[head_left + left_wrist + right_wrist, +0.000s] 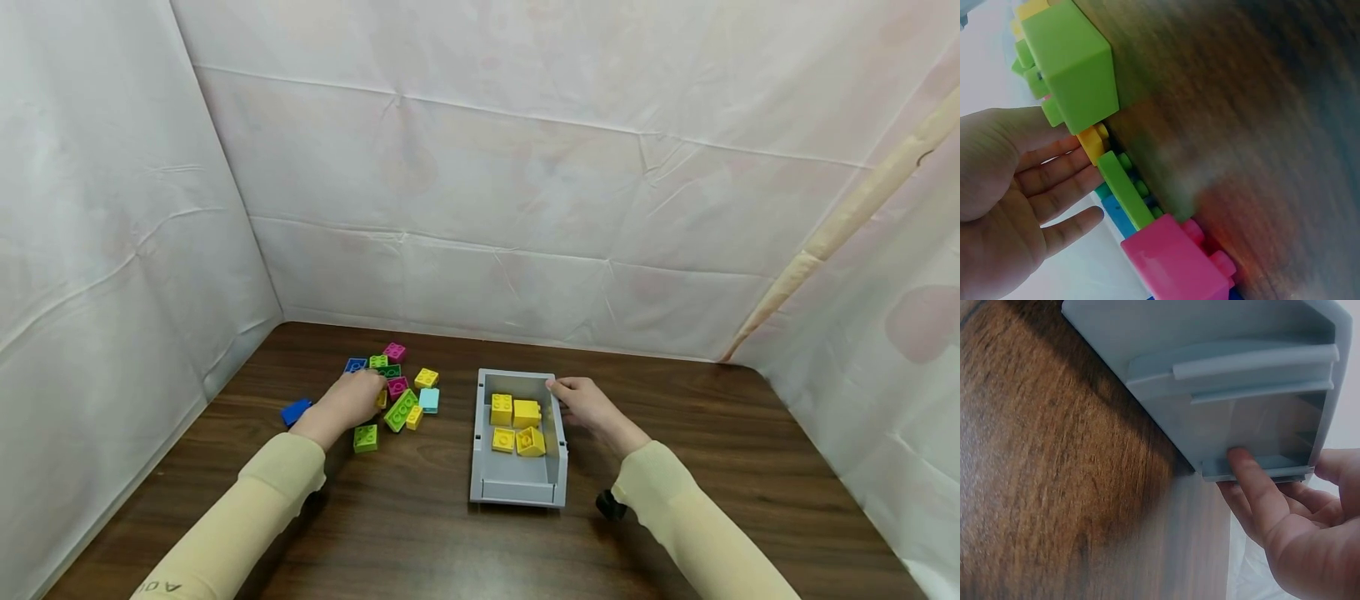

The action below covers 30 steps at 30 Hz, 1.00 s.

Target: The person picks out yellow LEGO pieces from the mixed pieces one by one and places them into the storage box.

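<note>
The gray bin [478, 442] stands on the table just right of center in the lower half of the head view, its low lip [516, 493] toward the bottom edge; this orientation presumably gives the person easy access. Four yellow bricks [502, 408] lie inside, two of them tipped on their sides, contained by the walls.

The right hand [588, 404] grips the bin's upper-right corner. The right wrist view shows the thumb at the rim and one finger pressed to the outer side wall, a hold that probably steadies the bin.

The left hand [348, 404] is over the loose bricks [401, 411], left of center. In the left wrist view its fingers extend behind a yellow brick [1090, 145], between a large green brick [1075, 69] and a thin green brick [1124, 190]. Thumb and index tips are hidden; whether they pinch anything cannot be told.

Outward, a blue brick [295, 412] lies left of the left hand. The dark wooden table [420, 533] supports everything; pale sheeting [525, 167] fills the upper frame, probably as a screen.
</note>
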{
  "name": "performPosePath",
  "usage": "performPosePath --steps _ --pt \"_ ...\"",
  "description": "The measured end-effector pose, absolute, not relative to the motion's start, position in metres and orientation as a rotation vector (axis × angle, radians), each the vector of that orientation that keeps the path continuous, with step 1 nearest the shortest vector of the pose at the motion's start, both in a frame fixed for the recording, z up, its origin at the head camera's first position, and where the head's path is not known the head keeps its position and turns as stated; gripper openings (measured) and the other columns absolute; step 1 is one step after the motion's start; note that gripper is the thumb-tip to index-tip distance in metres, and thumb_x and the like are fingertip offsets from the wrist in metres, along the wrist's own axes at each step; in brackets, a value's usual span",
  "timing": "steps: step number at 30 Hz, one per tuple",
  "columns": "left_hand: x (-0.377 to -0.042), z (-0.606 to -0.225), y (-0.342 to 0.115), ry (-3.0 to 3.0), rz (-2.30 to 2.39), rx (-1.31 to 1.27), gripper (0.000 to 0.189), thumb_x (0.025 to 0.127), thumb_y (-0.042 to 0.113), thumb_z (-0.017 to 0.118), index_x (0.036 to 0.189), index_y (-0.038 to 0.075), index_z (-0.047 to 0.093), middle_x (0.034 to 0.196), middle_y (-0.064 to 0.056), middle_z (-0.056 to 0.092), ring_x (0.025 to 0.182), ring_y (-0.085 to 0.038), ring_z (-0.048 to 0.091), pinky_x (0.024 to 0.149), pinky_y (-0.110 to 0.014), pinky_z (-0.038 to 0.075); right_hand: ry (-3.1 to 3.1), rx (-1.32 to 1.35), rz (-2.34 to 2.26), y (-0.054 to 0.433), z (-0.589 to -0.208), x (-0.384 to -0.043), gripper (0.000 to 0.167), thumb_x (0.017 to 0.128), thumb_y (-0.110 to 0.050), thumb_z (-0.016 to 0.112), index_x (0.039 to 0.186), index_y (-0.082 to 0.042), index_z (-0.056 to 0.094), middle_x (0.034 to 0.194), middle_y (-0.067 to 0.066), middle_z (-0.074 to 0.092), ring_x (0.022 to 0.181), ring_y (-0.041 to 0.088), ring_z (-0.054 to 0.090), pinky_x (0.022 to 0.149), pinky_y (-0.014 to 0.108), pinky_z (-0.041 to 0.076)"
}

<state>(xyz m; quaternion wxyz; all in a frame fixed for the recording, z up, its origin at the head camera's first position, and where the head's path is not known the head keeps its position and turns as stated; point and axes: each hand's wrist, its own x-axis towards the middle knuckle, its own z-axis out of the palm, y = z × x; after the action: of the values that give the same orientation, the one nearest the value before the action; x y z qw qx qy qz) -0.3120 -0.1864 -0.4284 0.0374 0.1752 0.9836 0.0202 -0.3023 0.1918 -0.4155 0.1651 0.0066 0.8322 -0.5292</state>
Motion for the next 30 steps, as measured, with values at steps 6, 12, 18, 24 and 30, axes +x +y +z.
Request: performPosePath --steps 6,12,18,24,30 --pt "-0.309 -0.421 -0.186 3.024 0.071 0.536 0.022 0.082 0.010 0.072 0.101 0.002 0.068 0.091 -0.011 0.066 0.078 -0.023 0.060 0.070 -0.040 0.053 2.371 0.025 -1.505 0.191 -0.416 -0.304 0.048 0.100 -0.032 0.045 0.131 0.004 0.050 0.119 0.019 0.060 0.104 0.023 0.061 0.084 0.040 0.054" --pt "-0.306 -0.413 -0.187 3.017 0.072 0.529 0.022 0.081 0.013 0.073 0.099 0.002 0.068 0.090 -0.010 0.066 0.074 -0.021 0.059 0.068 -0.040 0.053 2.378 0.020 -1.495 0.191 -0.414 -0.304 0.048 0.101 -0.032 0.044 0.132 0.005 0.048 0.121 0.020 0.058 0.108 0.025 0.060 0.085 0.041 0.053" --pt "-0.304 -0.407 -0.187 3.045 0.069 0.560 0.023 0.081 0.014 0.074 0.100 0.001 0.068 0.091 -0.011 0.066 0.075 -0.022 0.061 0.067 -0.039 0.054 2.375 0.027 -1.497 0.191 -0.414 -0.305 0.049 0.101 -0.032 0.044 0.132 0.005 0.048 0.120 0.020 0.059 0.107 0.025 0.060 0.085 0.040 0.053" --pt "-0.301 -0.401 -0.185 3.066 0.056 0.565 0.026 0.080 0.015 0.074 0.102 0.000 0.068 0.094 -0.013 0.066 0.081 -0.026 0.064 0.069 -0.040 0.055 2.376 0.025 -1.496 0.192 -0.415 -0.306 0.049 0.101 -0.032 0.044 0.132 0.006 0.048 0.120 0.020 0.058 0.107 0.025 0.060 0.085 0.040 0.054" --pt "-0.296 -0.394 -0.181 3.089 0.060 0.602 0.025 0.080 0.015 0.075 0.098 0.000 0.067 0.090 -0.012 0.065 0.080 -0.024 0.063 0.068 -0.037 0.055 2.379 0.023 -1.500 0.192 -0.417 -0.307 0.049 0.101 -0.032 0.044 0.132 0.006 0.048 0.120 0.020 0.058 0.106 0.024 0.060 0.084 0.039 0.054"
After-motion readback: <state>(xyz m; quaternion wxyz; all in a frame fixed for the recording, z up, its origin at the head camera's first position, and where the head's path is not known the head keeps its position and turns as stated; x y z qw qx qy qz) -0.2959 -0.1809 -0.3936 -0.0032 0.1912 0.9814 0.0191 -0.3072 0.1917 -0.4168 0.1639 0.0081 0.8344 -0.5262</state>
